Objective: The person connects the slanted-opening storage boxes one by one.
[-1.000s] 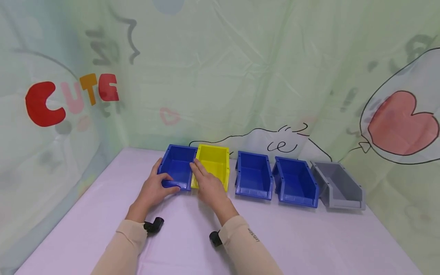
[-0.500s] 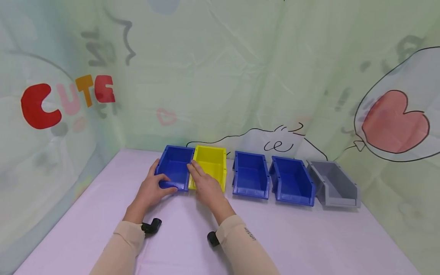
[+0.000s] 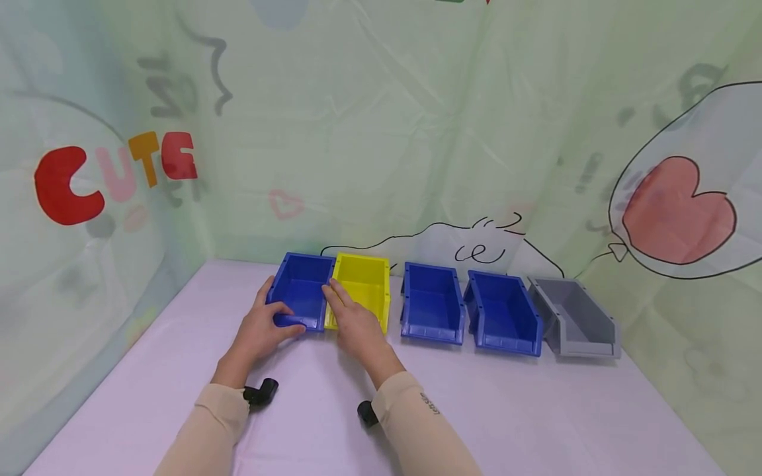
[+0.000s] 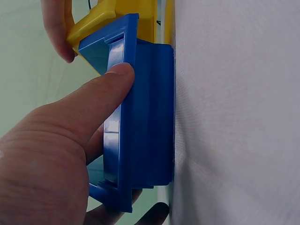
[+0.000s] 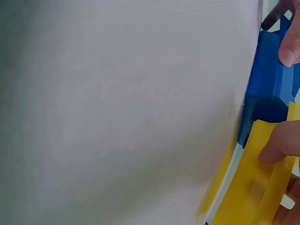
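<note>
A blue bin (image 3: 305,291) and a yellow bin (image 3: 370,284) stand side by side at the back left of the table, the gap between their rims very small. My left hand (image 3: 258,334) grips the blue bin, fingers along its left wall and thumb (image 4: 110,84) on the front lip. On the yellow bin is my right hand (image 3: 360,327), its fingers laid over the left part of the bin by the shared edge. Seen from the right wrist, the right thumb (image 5: 281,145) presses the yellow front, with other fingers behind the lip. Both bins look bare inside.
Right of the yellow bin, across a narrow gap, stand another blue bin (image 3: 432,304), a further blue bin (image 3: 505,314) and a grey bin (image 3: 574,317). A printed cloth (image 3: 357,165) hangs behind them. White cloth covers the table (image 3: 518,416).
The head view has shifted slightly, so everything sits a little further left. Both hands keep their hold, and the bins stay in the same arrangement.
</note>
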Demonstrator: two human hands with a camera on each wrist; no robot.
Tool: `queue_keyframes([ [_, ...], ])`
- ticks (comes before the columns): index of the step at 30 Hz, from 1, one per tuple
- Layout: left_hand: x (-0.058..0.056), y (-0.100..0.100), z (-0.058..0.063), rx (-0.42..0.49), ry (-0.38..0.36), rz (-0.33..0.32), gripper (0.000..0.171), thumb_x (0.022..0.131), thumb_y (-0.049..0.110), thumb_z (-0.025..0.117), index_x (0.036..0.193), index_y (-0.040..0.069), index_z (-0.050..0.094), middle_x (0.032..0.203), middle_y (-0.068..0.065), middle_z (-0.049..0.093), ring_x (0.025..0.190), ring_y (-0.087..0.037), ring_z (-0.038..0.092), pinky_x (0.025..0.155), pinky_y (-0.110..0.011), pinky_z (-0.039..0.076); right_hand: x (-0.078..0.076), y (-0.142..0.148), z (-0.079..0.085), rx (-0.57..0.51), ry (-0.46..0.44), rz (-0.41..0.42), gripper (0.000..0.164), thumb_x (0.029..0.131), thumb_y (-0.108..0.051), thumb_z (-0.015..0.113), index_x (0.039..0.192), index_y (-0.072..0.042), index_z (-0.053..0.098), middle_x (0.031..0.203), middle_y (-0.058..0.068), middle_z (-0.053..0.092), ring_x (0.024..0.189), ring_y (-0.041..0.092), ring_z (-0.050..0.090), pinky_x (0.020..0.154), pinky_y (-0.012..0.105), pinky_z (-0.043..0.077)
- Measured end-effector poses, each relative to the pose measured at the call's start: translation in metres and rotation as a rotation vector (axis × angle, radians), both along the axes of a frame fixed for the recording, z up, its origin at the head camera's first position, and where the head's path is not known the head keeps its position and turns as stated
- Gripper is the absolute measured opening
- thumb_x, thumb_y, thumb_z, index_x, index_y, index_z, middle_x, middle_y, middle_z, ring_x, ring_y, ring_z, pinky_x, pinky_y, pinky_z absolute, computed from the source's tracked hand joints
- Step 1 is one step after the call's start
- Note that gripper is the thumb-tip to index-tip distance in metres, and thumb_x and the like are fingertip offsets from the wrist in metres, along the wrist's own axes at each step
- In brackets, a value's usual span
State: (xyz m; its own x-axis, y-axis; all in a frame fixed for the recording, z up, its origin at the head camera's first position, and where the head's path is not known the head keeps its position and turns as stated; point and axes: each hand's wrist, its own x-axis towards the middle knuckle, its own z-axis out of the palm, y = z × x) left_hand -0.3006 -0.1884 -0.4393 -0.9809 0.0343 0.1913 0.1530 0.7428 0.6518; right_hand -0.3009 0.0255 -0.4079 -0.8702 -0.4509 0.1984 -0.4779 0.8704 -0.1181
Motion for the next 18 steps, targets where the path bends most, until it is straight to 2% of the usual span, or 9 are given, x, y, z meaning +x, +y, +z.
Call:
queue_keyframes([
  [11, 0.0002, -0.0009, 0.0035, -0.004, -0.002, 0.003, 0.041, 0.084, 0.036, 0.086, 0.107, 0.005, 0.073, 0.175, -0.016, 0.004, 0.155, -0.052, 0.02, 0.122, -0.065, 0.028, 0.0003, -0.0009, 0.0011, 0.004, -0.015, -0.012, 0.09, 0.091, 0.002, 0.072, 0.164, -0.021, 0.025, 0.174, -0.002, 0.017, 0.081, 0.019, 0.063, 0.078, 0.026, 0.06],
  [18, 0.001, -0.0004, 0.0011, -0.003, -0.003, -0.003, 0.041, 0.084, 0.036, 0.086, 0.107, 0.004, 0.072, 0.174, -0.018, 0.005, 0.153, -0.053, 0.022, 0.121, -0.066, 0.029, 0.0008, -0.0022, 0.0007, 0.026, -0.028, -0.019, 0.092, 0.09, 0.0, 0.074, 0.165, -0.021, 0.024, 0.175, -0.002, 0.016, 0.084, 0.019, 0.064, 0.078, 0.025, 0.06],
])
